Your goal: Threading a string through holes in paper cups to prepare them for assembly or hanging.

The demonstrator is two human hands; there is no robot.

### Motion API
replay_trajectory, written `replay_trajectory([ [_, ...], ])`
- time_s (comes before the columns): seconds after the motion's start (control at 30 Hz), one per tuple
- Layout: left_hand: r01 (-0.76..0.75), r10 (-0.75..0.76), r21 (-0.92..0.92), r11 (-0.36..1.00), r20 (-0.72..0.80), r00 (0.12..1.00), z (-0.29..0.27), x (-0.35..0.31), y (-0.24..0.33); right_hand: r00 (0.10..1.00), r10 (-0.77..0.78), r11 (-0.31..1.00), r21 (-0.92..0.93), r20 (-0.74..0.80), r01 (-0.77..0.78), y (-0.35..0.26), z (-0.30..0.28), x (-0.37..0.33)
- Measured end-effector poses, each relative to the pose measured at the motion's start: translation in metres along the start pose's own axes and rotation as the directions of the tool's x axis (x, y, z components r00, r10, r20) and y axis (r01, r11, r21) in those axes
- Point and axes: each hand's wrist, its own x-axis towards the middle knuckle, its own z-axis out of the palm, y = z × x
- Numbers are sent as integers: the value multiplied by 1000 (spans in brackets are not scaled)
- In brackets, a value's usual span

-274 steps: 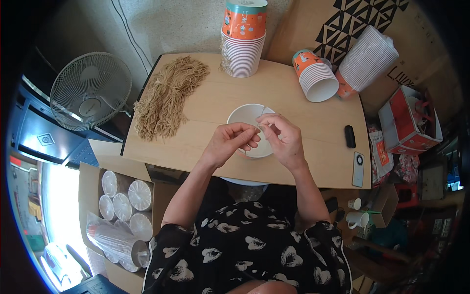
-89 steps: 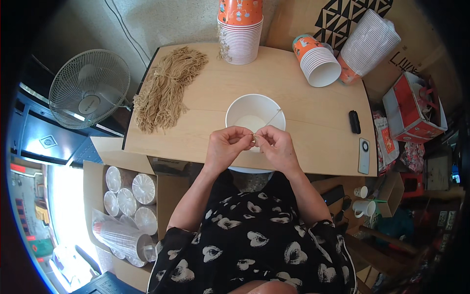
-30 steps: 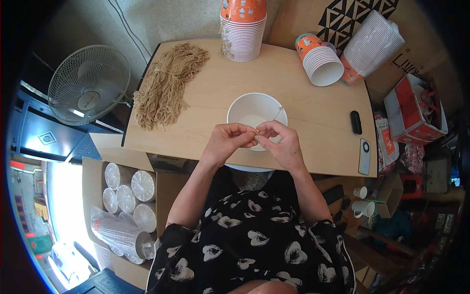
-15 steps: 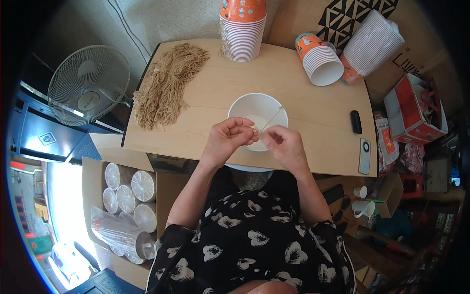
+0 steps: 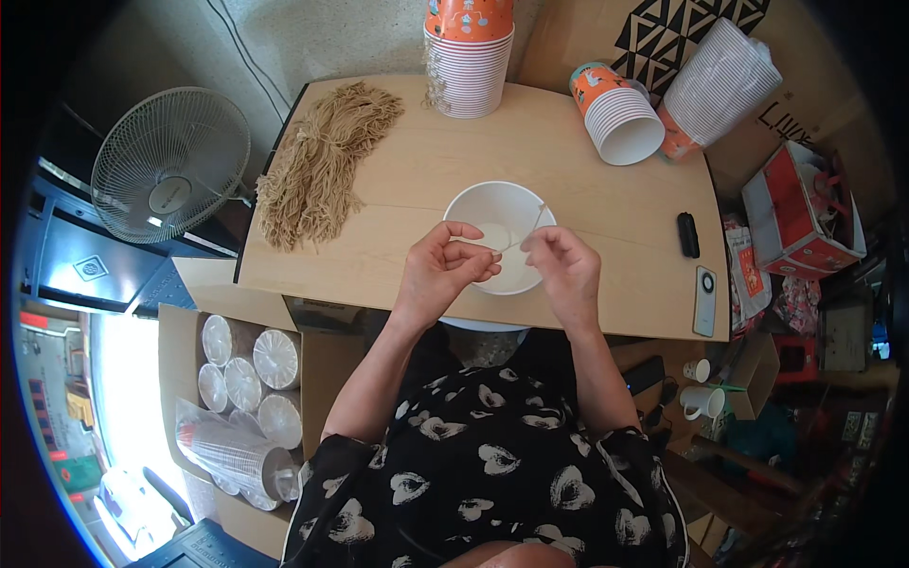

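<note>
A white paper cup stands open side up near the front of the wooden table. My left hand and my right hand hover over its near rim, a small gap between them. Each pinches an end of a thin pale string that runs across the cup. One end of the string sticks up over the cup's far right rim.
A bundle of tan strings lies at the table's left. Stacks of orange-and-white cups stand at the back and lie at the right. A phone and a small black object sit at the right edge. A fan and a box of lids are on the left.
My hands were pressed together over the cup's near rim a second ago. They have drawn slightly apart, stretching the string between them.
</note>
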Motion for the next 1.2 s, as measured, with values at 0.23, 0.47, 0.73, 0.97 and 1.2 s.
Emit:
replay_trajectory([
  [0.23,-19,19,-14,1000,0,1000,0,-1,-1,975,25,972,-233,221,28,-9,-7,-2],
  [0.47,-76,74,129,989,20,997,4,-3,-3,973,-31,978,-193,227,76,-2,3,-1],
  [0.73,-32,34,66,997,-16,999,0,-7,1,927,254,939,-299,275,-169,-2,-16,2],
  [0.97,-29,28,94,995,13,1000,3,-6,1,955,-31,999,-9,296,35,-14,8,13],
  [1.2,46,-48,104,993,11,999,-6,-3,-6,937,-85,994,92,340,57,-9,3,20],
])
